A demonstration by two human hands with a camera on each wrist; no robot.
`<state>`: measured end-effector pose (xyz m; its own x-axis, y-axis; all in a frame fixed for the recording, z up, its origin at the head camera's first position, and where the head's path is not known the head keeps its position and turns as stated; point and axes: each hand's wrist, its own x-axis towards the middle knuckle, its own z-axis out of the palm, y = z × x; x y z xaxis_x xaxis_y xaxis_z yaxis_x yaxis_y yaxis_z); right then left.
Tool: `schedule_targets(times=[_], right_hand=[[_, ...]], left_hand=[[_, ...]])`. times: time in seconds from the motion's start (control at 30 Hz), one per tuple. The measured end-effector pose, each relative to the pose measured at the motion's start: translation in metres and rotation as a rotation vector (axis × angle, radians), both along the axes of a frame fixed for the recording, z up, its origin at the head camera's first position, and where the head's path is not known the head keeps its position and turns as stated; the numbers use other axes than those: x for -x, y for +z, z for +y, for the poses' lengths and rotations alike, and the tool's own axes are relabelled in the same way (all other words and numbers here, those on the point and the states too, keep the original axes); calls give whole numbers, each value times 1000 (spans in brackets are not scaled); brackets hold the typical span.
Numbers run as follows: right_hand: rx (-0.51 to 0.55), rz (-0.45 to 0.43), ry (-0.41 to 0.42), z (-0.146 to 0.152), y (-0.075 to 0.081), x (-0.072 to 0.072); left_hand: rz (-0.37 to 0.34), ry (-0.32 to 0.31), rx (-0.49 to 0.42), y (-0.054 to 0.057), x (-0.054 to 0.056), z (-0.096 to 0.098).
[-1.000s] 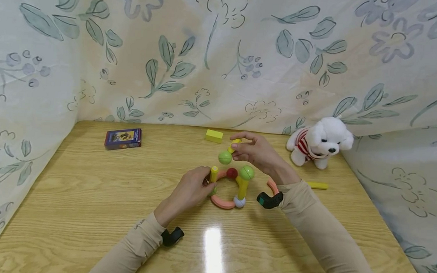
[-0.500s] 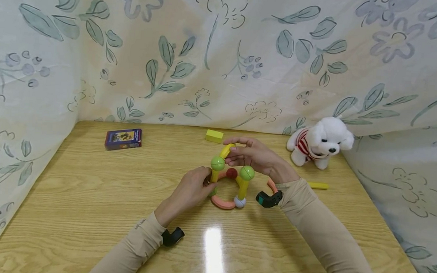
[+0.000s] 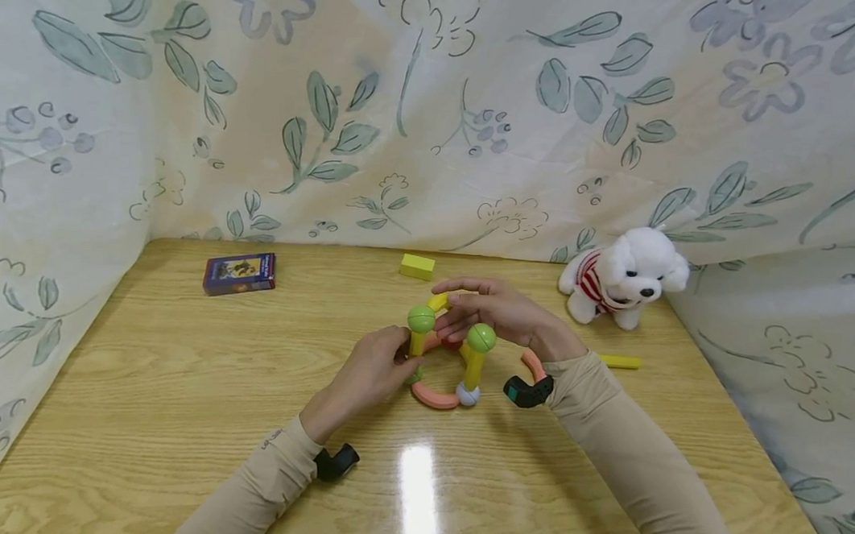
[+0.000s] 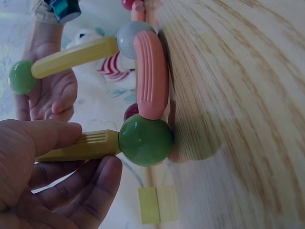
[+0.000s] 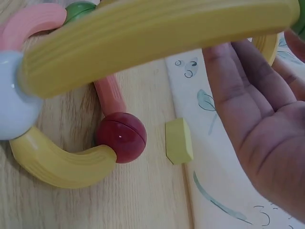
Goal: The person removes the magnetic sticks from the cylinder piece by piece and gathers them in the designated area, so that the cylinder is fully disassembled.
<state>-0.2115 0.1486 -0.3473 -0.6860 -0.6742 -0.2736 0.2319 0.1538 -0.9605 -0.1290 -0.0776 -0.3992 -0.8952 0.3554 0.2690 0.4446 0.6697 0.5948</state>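
Observation:
A ring of magnetic building sticks and balls lies on the table. It has salmon curved sticks [image 3: 435, 397], a white-grey ball [image 3: 467, 395], a dark red ball [image 5: 121, 137] and a yellow curved stick [image 5: 66, 164]. My left hand [image 3: 373, 365] pinches an upright yellow stick [image 4: 97, 145] that stands on a dark green ball [image 4: 146, 140]. On its top sits a light green ball [image 3: 421, 318], with a short yellow piece [image 3: 438, 301] joined to it. The fingers of my right hand [image 3: 498, 309] hold that piece. Another upright yellow stick [image 3: 474, 369] carries a green ball [image 3: 482, 337].
A yellow block [image 3: 417, 267] lies behind the ring. To the right are a loose salmon curved stick [image 3: 533, 363], a yellow stick [image 3: 620, 362] and a white plush dog [image 3: 626, 273]. A small card box [image 3: 240, 273] lies at the left. Patterned cloth [image 3: 405, 137] hangs behind.
My right hand has moved left and down, bringing the light green ball with its yellow piece onto the stick in my left hand. The left hand has stayed in place.

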Motion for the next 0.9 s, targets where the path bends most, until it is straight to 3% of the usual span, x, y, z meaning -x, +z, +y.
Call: schedule_targets(times=[0.2,0.33,0.47,0.53,0.7,0.9], right_hand=[[-63,62,-26,5,1,1],[-174,156,-144,12,6,-4],[-299,320,-300,23,7,-23],[-372,397,-332,30,3,-37],[-536,519,-260,39,-15,-68],[-633,592,-187,28,-37,-89]], left_hand=[[-2,7,-1,-1,1,0],[-14,17,-6,-1,0,1],[-30,16,-11,0,-1,-1],[-29,11,-17,0,-1,-1],[-32,12,-36,-1,-1,1],[-73,20,-20,0,-2,2]])
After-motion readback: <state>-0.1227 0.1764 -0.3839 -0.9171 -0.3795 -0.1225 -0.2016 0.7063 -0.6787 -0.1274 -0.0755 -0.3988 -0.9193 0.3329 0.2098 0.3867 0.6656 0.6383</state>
